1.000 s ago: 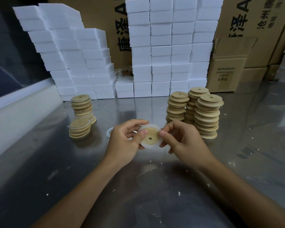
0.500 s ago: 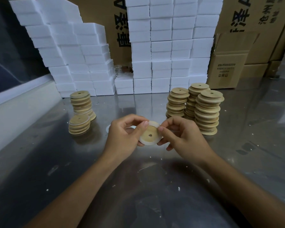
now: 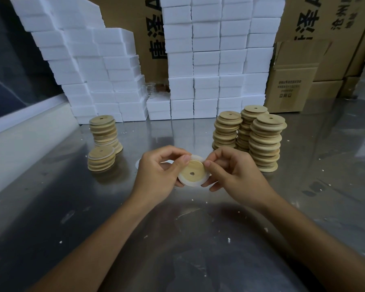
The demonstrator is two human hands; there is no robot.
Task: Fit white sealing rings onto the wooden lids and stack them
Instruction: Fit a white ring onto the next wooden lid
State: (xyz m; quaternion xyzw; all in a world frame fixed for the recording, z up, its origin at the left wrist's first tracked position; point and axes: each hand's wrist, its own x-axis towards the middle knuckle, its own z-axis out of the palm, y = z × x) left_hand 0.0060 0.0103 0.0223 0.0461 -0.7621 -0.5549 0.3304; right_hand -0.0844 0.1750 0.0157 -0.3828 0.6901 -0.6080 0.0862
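A round wooden lid (image 3: 193,173) with a small centre hole is held above the steel table, tilted toward me. A white sealing ring (image 3: 196,160) runs round its rim. My left hand (image 3: 159,172) grips the lid's left edge, thumb on the upper rim. My right hand (image 3: 233,170) pinches the right edge, thumb tip on the ring. To the left stand a tall stack of lids (image 3: 104,132) and a short stack (image 3: 101,159). Three taller stacks of lids (image 3: 264,142) stand to the right. More white rings (image 3: 138,164) lie on the table behind my left hand, mostly hidden.
White foam blocks (image 3: 215,66) are piled in columns along the back of the steel table (image 3: 194,239), with another stepped pile (image 3: 89,66) at the left. Cardboard boxes (image 3: 291,89) stand behind and to the right. White crumbs dot the table.
My thumbs have shifted along the lid's upper rim, pressing the ring on. The lid has tilted a little more toward me.
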